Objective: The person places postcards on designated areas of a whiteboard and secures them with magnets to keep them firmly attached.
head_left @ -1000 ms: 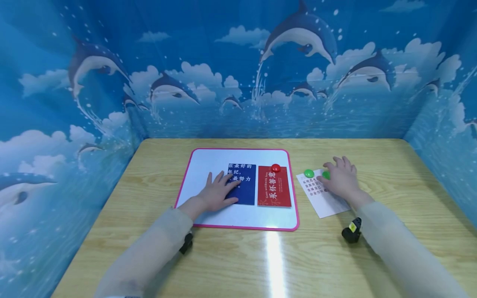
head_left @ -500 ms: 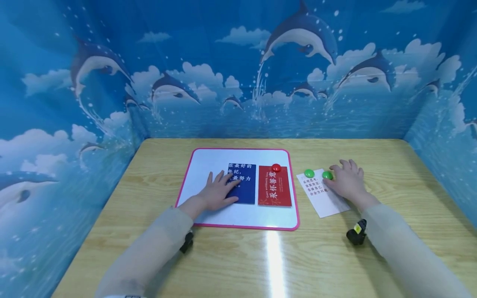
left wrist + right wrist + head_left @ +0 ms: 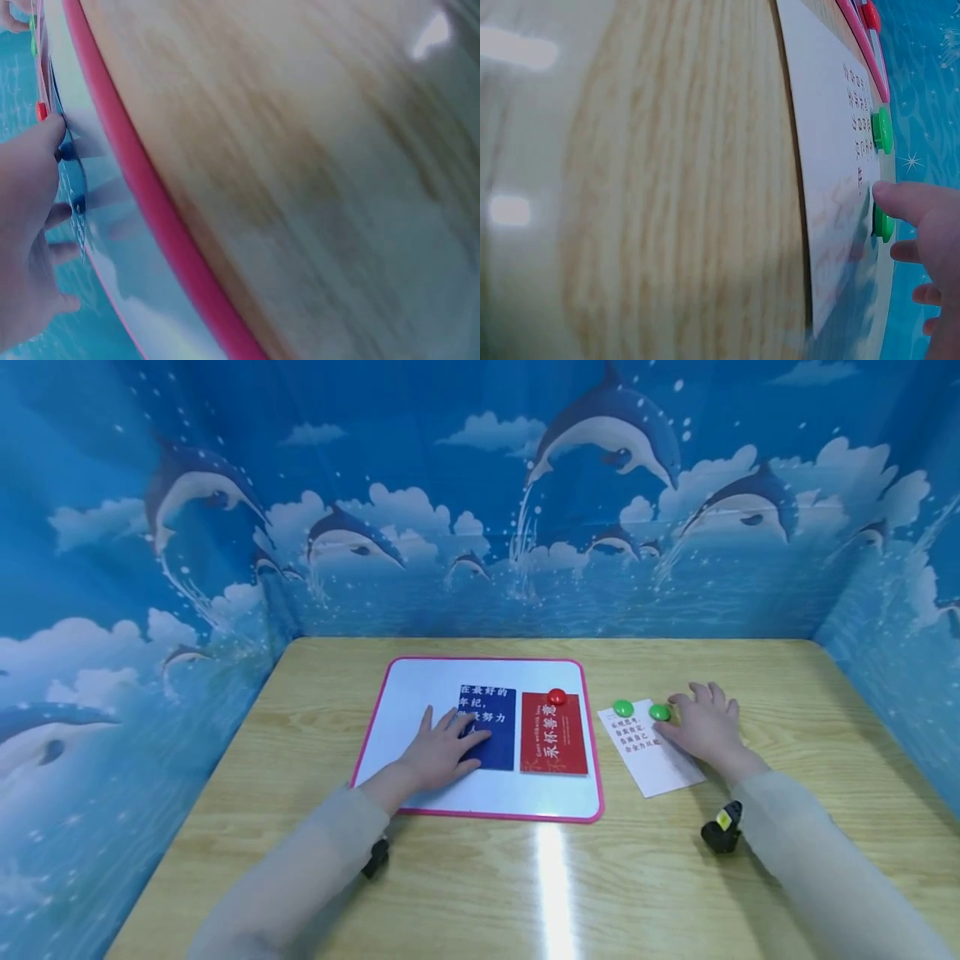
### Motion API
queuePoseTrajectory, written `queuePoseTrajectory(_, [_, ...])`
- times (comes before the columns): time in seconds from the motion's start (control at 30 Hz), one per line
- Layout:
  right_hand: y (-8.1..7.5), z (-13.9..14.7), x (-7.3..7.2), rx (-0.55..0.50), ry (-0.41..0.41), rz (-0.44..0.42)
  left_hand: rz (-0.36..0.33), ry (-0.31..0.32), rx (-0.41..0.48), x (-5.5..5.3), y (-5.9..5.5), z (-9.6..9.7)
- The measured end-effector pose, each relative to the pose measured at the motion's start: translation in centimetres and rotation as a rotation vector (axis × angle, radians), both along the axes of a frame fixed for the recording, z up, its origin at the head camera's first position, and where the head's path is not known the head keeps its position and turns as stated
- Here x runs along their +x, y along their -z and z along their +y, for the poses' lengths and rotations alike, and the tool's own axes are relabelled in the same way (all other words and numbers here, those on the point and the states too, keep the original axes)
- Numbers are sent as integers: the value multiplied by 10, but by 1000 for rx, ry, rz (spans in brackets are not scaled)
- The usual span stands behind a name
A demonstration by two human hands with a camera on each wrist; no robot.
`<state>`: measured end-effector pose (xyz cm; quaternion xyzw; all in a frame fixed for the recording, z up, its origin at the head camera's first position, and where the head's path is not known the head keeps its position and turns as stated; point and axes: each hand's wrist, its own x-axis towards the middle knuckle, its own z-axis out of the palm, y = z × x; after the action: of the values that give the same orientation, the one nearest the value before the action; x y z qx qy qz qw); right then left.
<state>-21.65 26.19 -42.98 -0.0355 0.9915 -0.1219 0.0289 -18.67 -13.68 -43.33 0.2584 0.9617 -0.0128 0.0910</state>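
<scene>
My left hand (image 3: 435, 755) lies with fingers spread over the left part of a dark blue printed card (image 3: 498, 742) on a whiteboard (image 3: 408, 689) with a pink rim. Small dark blue shapes (image 3: 79, 202) show by its fingers in the left wrist view. Right of that card lies a red card (image 3: 570, 745) with a red round magnet (image 3: 557, 697) near its top. My right hand (image 3: 708, 727) has thumb and index finger at either side of a green magnet (image 3: 660, 712) on a white printed card (image 3: 652, 770). Another green magnet (image 3: 623, 709) sits at this card's top left.
The white card lies on the wooden table (image 3: 480, 885), just right of the whiteboard. A blue dolphin-print curtain (image 3: 480, 602) hangs behind the table and along both sides. A black wrist device (image 3: 722, 828) hangs under the right sleeve.
My right hand has drawn slightly to the right, uncovering the right green magnet, which stays on the card. My left hand and the blue card have shifted a little; more of its lettering shows.
</scene>
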Motion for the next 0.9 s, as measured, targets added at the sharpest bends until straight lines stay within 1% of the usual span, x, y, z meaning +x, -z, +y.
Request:
queuePoseTrajectory(0.17, [2,2,-2,3,6,-12,-71,-14,34,-1,-3,-1])
queuePoseTrajectory(0.33, [4,3,-4,7,11,-3,-112,-18,36,-3,-6,0])
queuePoseTrajectory(0.43, [4,2,-5,5,15,2,-120,-16,31,-5,-8,1])
queuePoseTrajectory(0.6, [5,-1,-7,-5,24,3,-118,-7,20,-6,-7,2])
queuePoseTrajectory(0.9, [4,-6,-7,13,41,18,-122,-15,42,-5,-5,3])
